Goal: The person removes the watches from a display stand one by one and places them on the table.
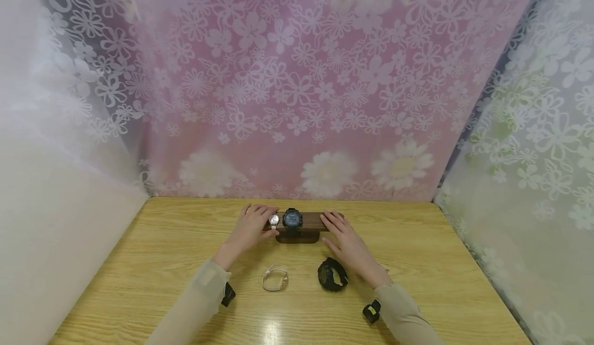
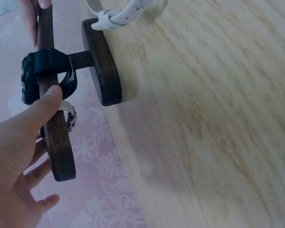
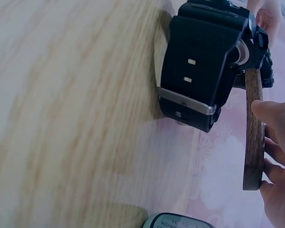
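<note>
A dark wooden watch stand (image 1: pixel 313 222) with a crossbar and a flat base stands toward the back of the table. Around the bar's left part sit a small watch with a pale strap (image 1: pixel 274 220) and a bulky black watch (image 1: pixel 292 219). My left hand (image 1: pixel 250 226) grips the bar's left end, thumb on the near side and fingers behind, as the left wrist view shows. At the other end, my right hand (image 1: pixel 348 243) holds the bar between thumb and fingers (image 3: pixel 274 151).
In front of the stand lie a white-strapped watch (image 1: pixel 275 279) and a large black watch (image 1: pixel 332 274). Another watch (image 3: pixel 180 221) shows partly at the bottom of the right wrist view. A pink floral curtain (image 1: pixel 297 102) hangs behind the wooden table (image 1: pixel 185 242).
</note>
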`<action>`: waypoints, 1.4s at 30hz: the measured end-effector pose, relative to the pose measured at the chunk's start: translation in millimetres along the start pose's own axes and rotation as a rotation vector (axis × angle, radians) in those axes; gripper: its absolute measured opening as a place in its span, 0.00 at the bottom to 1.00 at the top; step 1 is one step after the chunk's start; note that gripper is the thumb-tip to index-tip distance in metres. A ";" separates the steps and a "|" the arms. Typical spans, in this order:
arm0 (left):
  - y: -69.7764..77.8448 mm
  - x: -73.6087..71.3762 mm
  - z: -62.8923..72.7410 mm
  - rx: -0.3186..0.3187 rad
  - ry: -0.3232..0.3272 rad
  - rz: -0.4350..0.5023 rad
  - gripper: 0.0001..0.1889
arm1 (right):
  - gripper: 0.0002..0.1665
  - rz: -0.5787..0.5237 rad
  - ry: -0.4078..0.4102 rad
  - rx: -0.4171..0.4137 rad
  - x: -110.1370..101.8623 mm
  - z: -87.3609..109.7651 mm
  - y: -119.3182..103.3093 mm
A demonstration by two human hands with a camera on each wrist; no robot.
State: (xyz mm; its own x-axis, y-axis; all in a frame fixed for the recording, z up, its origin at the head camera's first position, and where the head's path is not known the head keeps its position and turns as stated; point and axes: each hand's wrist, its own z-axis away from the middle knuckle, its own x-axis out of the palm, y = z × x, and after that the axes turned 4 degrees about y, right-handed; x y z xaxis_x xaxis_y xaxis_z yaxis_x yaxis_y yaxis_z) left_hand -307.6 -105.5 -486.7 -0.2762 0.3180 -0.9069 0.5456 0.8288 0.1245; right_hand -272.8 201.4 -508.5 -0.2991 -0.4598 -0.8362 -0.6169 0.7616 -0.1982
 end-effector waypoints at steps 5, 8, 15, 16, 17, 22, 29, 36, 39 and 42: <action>-3.8 -1.8 0.7 0.013 0.011 0.029 0.37 | 0.40 -0.006 0.003 0.000 -0.2 -0.8 -0.8; -7.0 -3.1 1.2 0.019 0.012 0.043 0.36 | 0.40 -0.010 0.001 0.000 -0.5 -1.6 -1.9; -11.4 -11.0 2.2 0.022 0.009 0.087 0.35 | 0.40 -0.019 -0.009 0.015 -1.2 -1.9 -3.4; -11.6 -11.7 2.4 0.022 0.009 0.088 0.35 | 0.40 -0.017 -0.011 0.019 -1.1 -1.8 -3.1; -11.9 -12.2 2.6 0.021 0.010 0.090 0.34 | 0.40 -0.014 -0.012 0.021 -0.9 -1.7 -2.8; -15.6 -10.9 2.6 0.025 0.015 0.068 0.35 | 0.39 -0.010 -0.015 0.020 -2.1 -2.0 -2.2; -21.7 -9.6 5.4 0.039 0.033 0.071 0.35 | 0.40 -0.006 0.000 0.000 -0.8 -1.2 0.3; -27.8 -11.8 9.0 0.027 0.042 0.076 0.35 | 0.39 -0.009 0.005 -0.006 0.5 -1.7 1.3; -30.2 -13.2 10.8 0.023 0.039 0.072 0.34 | 0.39 -0.011 0.004 -0.004 0.7 -1.7 1.4; -32.7 -14.8 13.4 0.012 0.037 0.085 0.34 | 0.40 -0.013 -0.003 0.003 0.7 -1.3 1.5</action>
State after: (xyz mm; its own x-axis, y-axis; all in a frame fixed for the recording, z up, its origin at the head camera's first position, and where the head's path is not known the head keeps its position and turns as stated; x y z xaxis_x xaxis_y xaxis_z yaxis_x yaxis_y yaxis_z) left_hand -310.8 -143.6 -482.7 -0.2571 0.4039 -0.8779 0.5777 0.7925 0.1954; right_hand -274.9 201.6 -508.8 -0.2890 -0.4687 -0.8347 -0.6184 0.7570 -0.2110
